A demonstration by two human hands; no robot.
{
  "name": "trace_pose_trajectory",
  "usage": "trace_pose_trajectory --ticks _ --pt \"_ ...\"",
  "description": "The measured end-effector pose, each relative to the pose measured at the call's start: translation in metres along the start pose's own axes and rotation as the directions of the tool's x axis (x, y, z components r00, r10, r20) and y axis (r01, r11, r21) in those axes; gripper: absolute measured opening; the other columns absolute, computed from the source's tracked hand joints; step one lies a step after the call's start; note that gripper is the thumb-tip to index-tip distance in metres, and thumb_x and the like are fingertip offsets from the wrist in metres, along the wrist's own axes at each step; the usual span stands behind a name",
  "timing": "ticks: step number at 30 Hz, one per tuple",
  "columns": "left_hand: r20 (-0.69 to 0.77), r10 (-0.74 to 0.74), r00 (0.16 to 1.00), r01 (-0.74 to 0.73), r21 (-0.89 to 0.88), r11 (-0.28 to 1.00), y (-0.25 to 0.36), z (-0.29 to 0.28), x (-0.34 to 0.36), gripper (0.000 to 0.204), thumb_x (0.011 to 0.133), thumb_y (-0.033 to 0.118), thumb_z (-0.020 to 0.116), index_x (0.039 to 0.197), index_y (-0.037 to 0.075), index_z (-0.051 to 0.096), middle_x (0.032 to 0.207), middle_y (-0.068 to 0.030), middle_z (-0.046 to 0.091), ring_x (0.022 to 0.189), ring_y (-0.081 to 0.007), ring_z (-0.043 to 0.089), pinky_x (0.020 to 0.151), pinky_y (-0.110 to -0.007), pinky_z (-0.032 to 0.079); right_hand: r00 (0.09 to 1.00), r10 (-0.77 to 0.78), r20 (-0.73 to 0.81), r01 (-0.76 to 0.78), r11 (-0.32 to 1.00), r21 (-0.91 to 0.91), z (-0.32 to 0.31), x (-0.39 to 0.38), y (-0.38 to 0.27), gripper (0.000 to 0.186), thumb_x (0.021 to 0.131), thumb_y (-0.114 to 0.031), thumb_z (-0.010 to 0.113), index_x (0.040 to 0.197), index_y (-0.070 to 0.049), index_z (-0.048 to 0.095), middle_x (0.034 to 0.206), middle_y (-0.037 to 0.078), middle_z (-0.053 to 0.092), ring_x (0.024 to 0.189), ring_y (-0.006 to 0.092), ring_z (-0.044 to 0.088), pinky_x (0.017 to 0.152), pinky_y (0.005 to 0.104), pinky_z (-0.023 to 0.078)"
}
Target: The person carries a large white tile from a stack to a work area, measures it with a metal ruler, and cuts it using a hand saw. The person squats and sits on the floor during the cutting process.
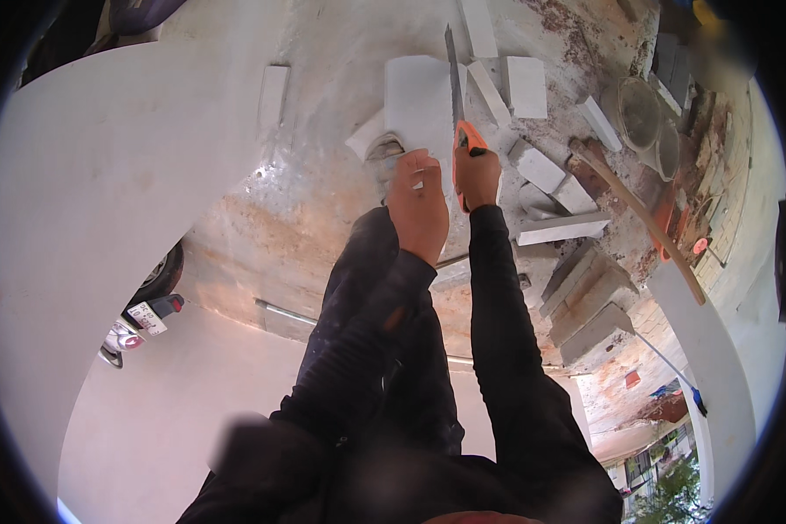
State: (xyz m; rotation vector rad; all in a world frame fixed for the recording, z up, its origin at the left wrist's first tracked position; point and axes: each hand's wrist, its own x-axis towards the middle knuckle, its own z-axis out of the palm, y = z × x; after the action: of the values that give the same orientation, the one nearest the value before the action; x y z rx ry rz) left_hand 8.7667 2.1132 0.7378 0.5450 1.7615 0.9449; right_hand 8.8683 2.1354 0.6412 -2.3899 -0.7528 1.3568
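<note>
"How far along is the sawing?"
"Likely partway: the right hand (478,179) is wrapped round the saw (458,109), its blade by the right edge of the white block (419,96), toward the floor's (323,113) far edge. Cut depth isn't visible."
"And the left hand (419,210)?"
"Fingers curled; I can't tell whether they grip anything. Separate pieces (526,87) already lie rightward."

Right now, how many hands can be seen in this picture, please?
2. The left hand is to the left of the saw, near its handle end; the right hand grips its orange handle. Others could be hidden beyond the dark rim.
</note>
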Motion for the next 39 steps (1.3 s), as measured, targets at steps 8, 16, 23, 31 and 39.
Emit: trace_pose_trajectory --ticks 8,16,23,31,39 --pt "-0.057 -0.002 0.998 0.003 0.021 1.000 0.015 -0.001 0.012 0.026 0.089 0.015 0.055 0.110 0.000 0.056 0.098 -0.0112 0.064 0.092 -0.0218 0.059 0.078 -0.034 0.048 0.982 -0.179 -0.055 0.166 0.968 -0.190 0.001 -0.023 0.021 0.021 0.079 -0.014 0.057 0.075 0.007 0.061 0.059 0.014 0.060 0.056 0.0200 0.061 0.054 0.0393 0.046" --pt "-0.153 0.015 0.988 -0.008 0.043 0.999 0.009 -0.030 0.028 0.025 0.089 0.015 0.054 0.109 0.000 0.056 0.099 -0.0111 0.064 0.092 -0.0222 0.060 0.080 -0.034 0.047 0.980 -0.198 0.014 0.199 0.976 -0.084 -0.004 -0.126 0.043 0.024 0.078 -0.018 0.055 0.079 0.005 0.063 0.076 0.027 0.064 0.079 0.0434 0.064 0.069 0.0451 0.050" --pt "-0.015 0.014 1.000 -0.015 -0.014 1.000 -0.003 -0.003 0.009 0.026 0.089 0.014 0.054 0.110 -0.001 0.056 0.100 -0.0115 0.063 0.092 -0.0219 0.060 0.079 -0.033 0.047 0.996 -0.077 -0.045 0.067 0.976 -0.205 0.010 0.005 0.011 0.024 0.077 -0.019 0.056 0.076 0.005 0.061 0.073 0.027 0.063 0.078 0.0454 0.062 0.069 0.0470 0.049" --pt "-0.100 0.031 0.994 -0.034 -0.026 0.999 -0.006 -0.030 0.014 0.025 0.089 0.013 0.054 0.109 -0.002 0.056 0.100 -0.0116 0.063 0.090 -0.0214 0.060 0.079 -0.034 0.047 0.995 -0.073 0.063 0.084 0.977 -0.197 0.003 -0.099 0.036 0.022 0.078 -0.015 0.056 0.082 0.005 0.063 0.079 0.025 0.066 0.081 0.0431 0.063 0.072 0.0431 0.050" --pt "-0.136 -0.029 0.990 0.027 -0.017 0.999 -0.009 -0.041 0.019 0.025 0.090 0.015 0.055 0.108 -0.001 0.056 0.100 -0.0105 0.063 0.089 -0.0195 0.058 0.081 -0.033 0.046 0.992 -0.119 0.037 0.122 0.987 -0.106 -0.002 -0.139 0.066 0.022 0.078 -0.015 0.056 0.084 0.005 0.064 0.073 0.023 0.064 0.076 0.0407 0.065 0.070 0.0418 0.050"
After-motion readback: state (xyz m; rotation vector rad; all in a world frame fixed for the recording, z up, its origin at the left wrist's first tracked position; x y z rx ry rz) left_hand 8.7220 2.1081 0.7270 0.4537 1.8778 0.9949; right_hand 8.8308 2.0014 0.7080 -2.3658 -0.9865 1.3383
